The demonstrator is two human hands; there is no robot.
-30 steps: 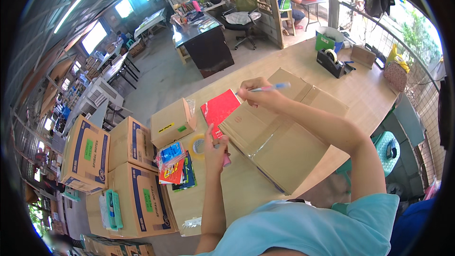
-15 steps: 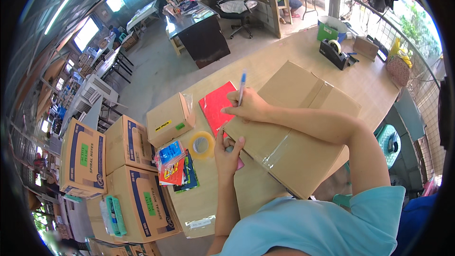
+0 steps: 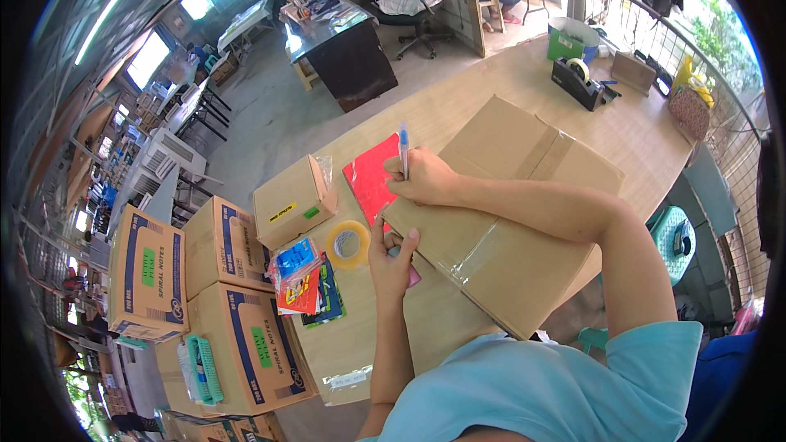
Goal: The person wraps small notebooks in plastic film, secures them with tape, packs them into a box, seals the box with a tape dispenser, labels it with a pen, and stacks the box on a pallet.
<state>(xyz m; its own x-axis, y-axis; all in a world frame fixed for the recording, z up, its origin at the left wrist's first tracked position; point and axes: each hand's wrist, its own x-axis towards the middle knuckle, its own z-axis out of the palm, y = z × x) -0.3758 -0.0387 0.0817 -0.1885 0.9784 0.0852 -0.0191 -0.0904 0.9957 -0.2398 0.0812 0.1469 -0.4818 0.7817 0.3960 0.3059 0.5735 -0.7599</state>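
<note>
The right hand (image 3: 422, 178), fingers closed tightly around the pen (image 3: 404, 143), has swung it from sloping to nearly upright, apparently a writing hold; it stands where carton (image 3: 524, 258) meets red booklet (image 3: 370, 172), long axis up-down, blue end uppermost, tip hidden; the left hand's (image 3: 393, 270) half-curled fingers clasp a pink object (image 3: 415, 277).

Pen (image 3: 404, 143): slim, pale-barrelled, blue at its upper end, nearly upright in the right hand (image 3: 426, 178); tip hidden. Cardboard box (image 3: 499, 258): large, brown, closed, taped along its seam, lying flat on the surface (image 3: 352, 344). Red booklet (image 3: 370, 170): flat, beside the box's corner. Pink object (image 3: 414, 277): small, largely hidden, apparently held in the left hand (image 3: 391, 266).
</note>
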